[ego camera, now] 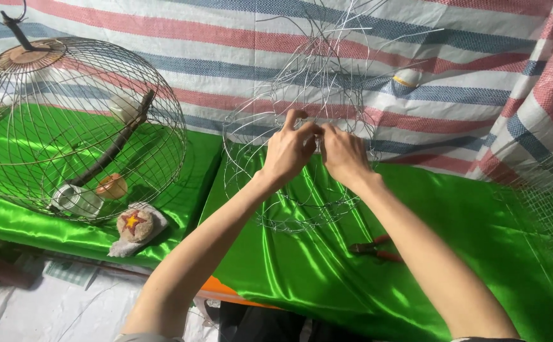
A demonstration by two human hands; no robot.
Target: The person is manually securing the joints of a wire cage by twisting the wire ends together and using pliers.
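Work in hand: an unfinished wire cage frame [302, 126] stands on the green satin worktop [416, 253], at 12 o'clock from the person.
Left hand [287, 152]: grip pinched together on a wire of the frame near its middle height.
Right hand [343, 155]: touching the left; fingers closed on the same spot, though exactly which wire they hold cannot be told.
Done, by judgement: the lower hoops and several uprights are formed into a rounded shape.
Left, by judgement: loose wire ends splay out untied at the top; no base, hook or fittings are seen.
Reference piece: a finished domed wire cage [77, 126] with perch and cups, at 10 o'clock, well apart.
Tool: red-handled pliers [376, 249] lie on the satin at 5 o'clock of the frame, untouched.
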